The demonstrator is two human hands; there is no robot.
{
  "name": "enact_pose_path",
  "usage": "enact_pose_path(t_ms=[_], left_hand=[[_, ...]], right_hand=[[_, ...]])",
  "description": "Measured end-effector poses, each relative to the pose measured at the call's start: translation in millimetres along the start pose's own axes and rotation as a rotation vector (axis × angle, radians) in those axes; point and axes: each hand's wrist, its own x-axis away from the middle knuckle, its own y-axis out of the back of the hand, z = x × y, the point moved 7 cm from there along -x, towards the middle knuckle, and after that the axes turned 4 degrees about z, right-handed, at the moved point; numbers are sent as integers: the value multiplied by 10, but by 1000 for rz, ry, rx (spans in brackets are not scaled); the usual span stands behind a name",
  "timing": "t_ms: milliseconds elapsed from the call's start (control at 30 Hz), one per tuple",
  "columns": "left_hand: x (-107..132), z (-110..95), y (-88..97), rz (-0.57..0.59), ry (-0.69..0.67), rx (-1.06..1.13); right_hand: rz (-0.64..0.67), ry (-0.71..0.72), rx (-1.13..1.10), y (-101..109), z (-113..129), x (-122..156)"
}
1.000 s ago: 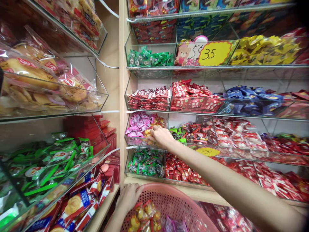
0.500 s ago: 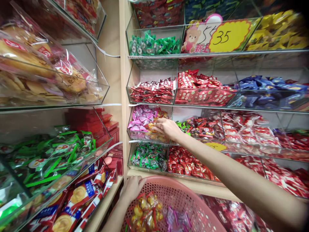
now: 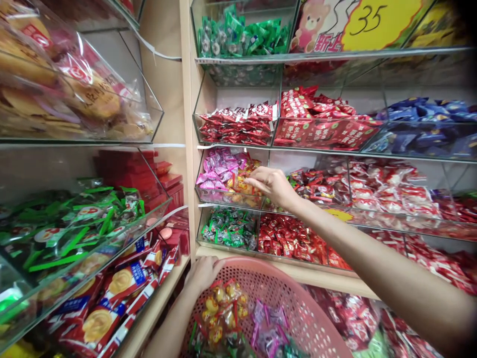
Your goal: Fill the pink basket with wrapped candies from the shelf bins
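My right hand (image 3: 274, 186) reaches into a clear bin (image 3: 231, 200) of pink-wrapped and yellow-orange wrapped sweets on the shelf. Its fingers are pinched together on the yellow-orange sweets (image 3: 244, 186). My left hand (image 3: 203, 274) grips the rim of a pink perforated basket (image 3: 294, 308) held low in front of me. In the basket lie yellow-orange wrapped sweets (image 3: 223, 311), pink-wrapped sweets (image 3: 270, 323) and some green ones.
Clear bins of red, green, blue and dark wrapped sweets (image 3: 294, 241) fill the shelves ahead. A yellow price sign (image 3: 376, 22) reads 35. On the left, slanted clear bins hold bagged pastries (image 3: 74, 99), green packets (image 3: 70, 226) and cookie packs (image 3: 112, 293). A wooden upright (image 3: 186, 124) divides the units.
My view has tilted downward, so the shelves sit higher in the frame. My right hand has shifted slightly right inside the bin and its fingers have pinched on sweets. The left hand keeps holding the basket.
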Motion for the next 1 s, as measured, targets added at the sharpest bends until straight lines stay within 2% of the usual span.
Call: enact_pose_path(t_ms=[100, 167, 267, 400, 500, 633, 900, 1000], left_hand=[[-7, 8, -14, 9, 6, 0], [-16, 16, -35, 19, 7, 3], [-26, 27, -60, 33, 14, 5], [-17, 18, -44, 33, 19, 2], [-5, 13, -31, 38, 28, 1], [-5, 21, -44, 47, 38, -3], [11, 15, -40, 34, 20, 12], [19, 3, -19, 20, 16, 14]], right_hand=[[-13, -29, -98, -50, 208, 247], [51, -58, -180, -250, 362, 502], [239, -120, -293, -782, 556, 1009], [459, -231, -352, -1529, 699, 1660], [573, -234, -371, -1881, 834, 1913], [655, -180, -402, -2075, 1003, 1991], [676, -155, -272, -2270, 1106, 2156], [683, -161, -258, -2269, 1132, 2161]])
